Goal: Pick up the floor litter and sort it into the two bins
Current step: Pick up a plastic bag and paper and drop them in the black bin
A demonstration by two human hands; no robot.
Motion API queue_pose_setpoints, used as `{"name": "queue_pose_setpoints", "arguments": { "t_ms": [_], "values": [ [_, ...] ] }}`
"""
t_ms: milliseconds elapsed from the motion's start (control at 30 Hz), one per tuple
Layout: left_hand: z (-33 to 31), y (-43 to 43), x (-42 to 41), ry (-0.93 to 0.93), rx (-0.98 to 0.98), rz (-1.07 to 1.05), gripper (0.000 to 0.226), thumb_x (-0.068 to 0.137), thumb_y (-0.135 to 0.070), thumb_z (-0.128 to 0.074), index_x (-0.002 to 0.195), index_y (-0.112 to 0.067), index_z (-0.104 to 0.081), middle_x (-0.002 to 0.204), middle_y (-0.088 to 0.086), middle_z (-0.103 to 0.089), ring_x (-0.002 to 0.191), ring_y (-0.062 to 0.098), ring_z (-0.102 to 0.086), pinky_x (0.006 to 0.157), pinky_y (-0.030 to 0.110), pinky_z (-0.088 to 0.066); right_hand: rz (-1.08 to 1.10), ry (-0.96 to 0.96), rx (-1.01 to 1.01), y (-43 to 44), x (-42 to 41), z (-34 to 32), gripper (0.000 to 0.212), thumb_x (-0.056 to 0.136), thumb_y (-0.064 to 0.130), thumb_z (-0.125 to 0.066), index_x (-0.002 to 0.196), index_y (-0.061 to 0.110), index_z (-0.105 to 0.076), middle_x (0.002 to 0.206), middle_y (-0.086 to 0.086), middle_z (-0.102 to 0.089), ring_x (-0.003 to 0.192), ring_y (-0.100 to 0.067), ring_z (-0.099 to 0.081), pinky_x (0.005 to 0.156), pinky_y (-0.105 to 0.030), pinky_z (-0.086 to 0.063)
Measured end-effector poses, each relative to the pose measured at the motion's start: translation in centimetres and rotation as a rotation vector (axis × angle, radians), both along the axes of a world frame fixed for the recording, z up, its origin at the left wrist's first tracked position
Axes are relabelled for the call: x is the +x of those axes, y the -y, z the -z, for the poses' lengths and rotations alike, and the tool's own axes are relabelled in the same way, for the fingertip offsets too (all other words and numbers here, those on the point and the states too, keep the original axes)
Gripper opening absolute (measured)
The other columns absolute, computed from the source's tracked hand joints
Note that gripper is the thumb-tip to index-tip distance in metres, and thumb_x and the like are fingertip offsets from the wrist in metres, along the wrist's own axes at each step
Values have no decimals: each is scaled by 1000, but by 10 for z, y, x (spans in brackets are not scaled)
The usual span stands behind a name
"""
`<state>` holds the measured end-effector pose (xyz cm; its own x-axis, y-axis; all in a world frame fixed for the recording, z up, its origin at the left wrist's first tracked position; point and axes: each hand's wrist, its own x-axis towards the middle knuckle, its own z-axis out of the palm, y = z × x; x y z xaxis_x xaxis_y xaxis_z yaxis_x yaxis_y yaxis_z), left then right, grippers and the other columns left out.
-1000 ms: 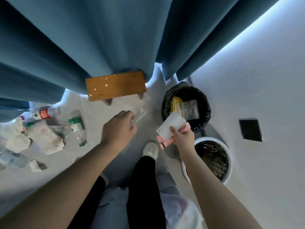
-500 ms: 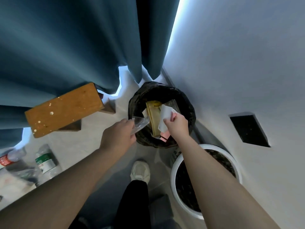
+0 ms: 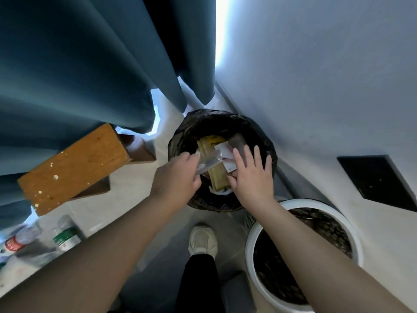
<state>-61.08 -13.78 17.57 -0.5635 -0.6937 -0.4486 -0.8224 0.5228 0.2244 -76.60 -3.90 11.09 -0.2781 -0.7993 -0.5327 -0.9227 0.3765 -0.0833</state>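
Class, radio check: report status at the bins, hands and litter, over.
Left hand pinching clear plastic wrapper over black-lined bin. Right hand open, white card dropping in. Nothing blocking. Bottles remain on floor.

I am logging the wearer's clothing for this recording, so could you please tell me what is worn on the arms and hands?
Nothing is worn on them: the left hand and right hand are bare, with no gloves, rings or watch visible, and both forearms are bare with no sleeve in view.
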Motion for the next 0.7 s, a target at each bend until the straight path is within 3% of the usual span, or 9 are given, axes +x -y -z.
{"name": "queue_pose_setpoints", "arguments": {
  "t_ms": [67, 167, 233, 333, 400, 533, 700],
  "values": [
    [13, -1, -19, 34, -24, 49, 19, 86, -27, -54, 102, -18, -50, 100, 1, -52, 93, 23, -54, 56, 31, -31, -65, -30, -23, -15, -3, -6, 73, 94, 46, -49, 153, 19, -16, 159, -14, -15, 147, -35, -6, 116, -56, -8],
    [42, -5, -42, 191, 28, 74, 39, 85, -35, -60, 116, -18, -44, 116, 4, -49, 105, 24, -49, 63, 32, -37, -46, -71, -87, -33, -3, -2, 72, 83, 41, -67, 145, 16, -41, 149, -17, -38, 141, -38, -28, 110, -60, -24],
    [60, -9, -46, 281, 119, 50, 64, 81, -44, -65, 132, -19, -35, 132, 9, -41, 120, 28, -41, 85, 36, -41, -24, -87, -92, -42, -2, 1, 70, 82, 40, -68, 143, 15, -44, 148, -17, -41, 140, -38, -30, 109, -61, -24],
    [61, -16, -37, 304, 183, 54, 88, 80, -52, -64, 146, -19, -17, 153, 13, -18, 142, 31, -15, 114, 45, -18, -31, -113, -63, -48, 1, -2, 70, 84, 41, -65, 145, 16, -40, 151, -17, -36, 143, -37, -26, 110, -61, -20],
    [45, -19, -24, 284, 153, 100, 91, 82, -54, -61, 150, -19, -10, 158, 10, -6, 146, 29, -2, 117, 47, -6, -36, -111, -31, -46, 5, -13, 71, 87, 43, -61, 148, 18, -34, 154, -16, -30, 145, -37, -20, 112, -61, -15],
    [-2, -22, 16, 258, 118, 128, 88, 86, -55, -55, 151, -20, -6, 160, 8, 3, 147, 27, 6, 118, 49, -2, -58, -84, 30, -35, 18, -46, 71, 95, 49, -44, 154, 22, -14, 161, -12, -9, 148, -34, 1, 114, -60, -1],
    [-58, -29, 73, 250, 129, 34, 87, 88, -58, -49, 152, -20, -2, 159, 8, 9, 146, 26, 11, 117, 51, 1, -109, -82, -7, -19, 50, -94, 71, 89, 50, -55, 149, 21, -31, 156, -14, -25, 146, -36, -14, 112, -62, -13]
  ]
}}
